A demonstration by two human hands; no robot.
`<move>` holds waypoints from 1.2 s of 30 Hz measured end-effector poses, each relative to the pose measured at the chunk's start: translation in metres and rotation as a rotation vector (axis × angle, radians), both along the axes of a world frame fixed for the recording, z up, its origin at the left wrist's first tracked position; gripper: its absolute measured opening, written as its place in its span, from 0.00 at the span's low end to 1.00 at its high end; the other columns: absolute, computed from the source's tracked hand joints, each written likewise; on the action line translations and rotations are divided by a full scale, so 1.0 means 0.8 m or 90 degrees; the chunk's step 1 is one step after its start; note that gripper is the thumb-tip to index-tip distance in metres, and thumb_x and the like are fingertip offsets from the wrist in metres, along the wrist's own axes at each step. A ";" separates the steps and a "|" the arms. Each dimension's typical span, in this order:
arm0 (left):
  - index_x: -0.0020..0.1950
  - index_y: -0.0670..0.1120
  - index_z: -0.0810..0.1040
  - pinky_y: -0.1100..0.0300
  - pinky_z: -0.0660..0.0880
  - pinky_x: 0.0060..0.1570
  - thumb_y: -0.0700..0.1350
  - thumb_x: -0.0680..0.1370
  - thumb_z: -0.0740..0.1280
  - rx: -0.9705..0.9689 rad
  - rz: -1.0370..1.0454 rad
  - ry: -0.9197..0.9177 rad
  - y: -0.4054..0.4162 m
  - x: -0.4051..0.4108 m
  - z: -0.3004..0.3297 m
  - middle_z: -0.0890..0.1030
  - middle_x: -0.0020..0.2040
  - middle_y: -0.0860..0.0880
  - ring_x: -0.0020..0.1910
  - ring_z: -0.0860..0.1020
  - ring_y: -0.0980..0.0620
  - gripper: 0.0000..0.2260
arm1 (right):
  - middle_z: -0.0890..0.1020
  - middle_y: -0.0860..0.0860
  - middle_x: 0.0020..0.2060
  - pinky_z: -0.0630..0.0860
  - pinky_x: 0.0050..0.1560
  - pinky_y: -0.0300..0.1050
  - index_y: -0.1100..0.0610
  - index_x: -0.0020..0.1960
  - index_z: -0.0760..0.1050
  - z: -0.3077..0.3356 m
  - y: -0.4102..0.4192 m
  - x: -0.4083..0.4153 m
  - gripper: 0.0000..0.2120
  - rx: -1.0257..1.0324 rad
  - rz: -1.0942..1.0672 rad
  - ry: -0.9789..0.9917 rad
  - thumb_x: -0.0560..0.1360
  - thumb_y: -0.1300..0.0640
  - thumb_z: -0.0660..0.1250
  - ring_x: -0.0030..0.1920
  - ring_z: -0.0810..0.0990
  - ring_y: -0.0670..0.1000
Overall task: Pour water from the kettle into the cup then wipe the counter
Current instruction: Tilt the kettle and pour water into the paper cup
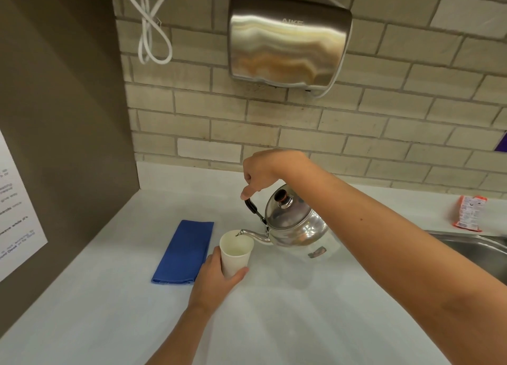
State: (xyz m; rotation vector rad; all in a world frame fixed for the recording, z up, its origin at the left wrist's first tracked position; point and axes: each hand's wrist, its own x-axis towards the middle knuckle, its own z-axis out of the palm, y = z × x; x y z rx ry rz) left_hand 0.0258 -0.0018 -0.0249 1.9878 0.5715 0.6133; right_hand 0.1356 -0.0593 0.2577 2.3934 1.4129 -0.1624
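Note:
A shiny steel kettle (295, 224) hangs tilted over the white counter (109, 296), its thin spout dipping over the rim of a white paper cup (235, 250). My right hand (267, 172) grips the kettle's black handle from above. My left hand (216, 281) wraps around the lower part of the cup, which stands upright on the counter. A little liquid shows at the bottom of the cup. A folded blue cloth (185, 252) lies flat just left of the cup.
A steel sink (472, 248) is set into the counter at the right. An orange packet (469, 213) lies by the brick wall behind it. A metal hand dryer (288, 40) hangs on the wall above. A brown side panel with a paper notice (16, 213) closes off the left.

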 end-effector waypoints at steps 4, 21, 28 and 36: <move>0.67 0.53 0.65 0.56 0.76 0.52 0.59 0.66 0.74 0.004 0.003 0.000 0.000 0.000 0.001 0.76 0.57 0.52 0.54 0.75 0.53 0.33 | 0.74 0.50 0.32 0.67 0.32 0.41 0.55 0.31 0.69 0.001 0.001 -0.001 0.21 -0.001 0.000 -0.002 0.74 0.42 0.66 0.31 0.71 0.50; 0.68 0.54 0.64 0.63 0.73 0.49 0.61 0.66 0.73 0.005 -0.001 0.010 0.001 0.001 -0.002 0.75 0.58 0.54 0.53 0.73 0.57 0.35 | 0.74 0.50 0.31 0.67 0.32 0.42 0.55 0.30 0.69 0.004 0.002 -0.003 0.21 -0.002 -0.003 0.001 0.74 0.42 0.66 0.30 0.70 0.49; 0.67 0.54 0.64 0.61 0.74 0.51 0.61 0.66 0.73 0.003 0.000 0.015 0.001 0.000 -0.002 0.75 0.58 0.53 0.54 0.74 0.56 0.34 | 0.74 0.50 0.31 0.67 0.31 0.41 0.55 0.30 0.70 0.007 0.002 -0.003 0.21 -0.008 -0.007 0.004 0.74 0.42 0.66 0.30 0.70 0.49; 0.68 0.52 0.65 0.54 0.77 0.55 0.59 0.66 0.74 0.002 0.002 0.007 -0.001 -0.002 0.005 0.76 0.59 0.51 0.56 0.75 0.53 0.34 | 0.76 0.50 0.33 0.68 0.32 0.41 0.55 0.31 0.70 0.010 0.001 -0.006 0.20 -0.010 -0.013 0.003 0.73 0.42 0.67 0.34 0.73 0.52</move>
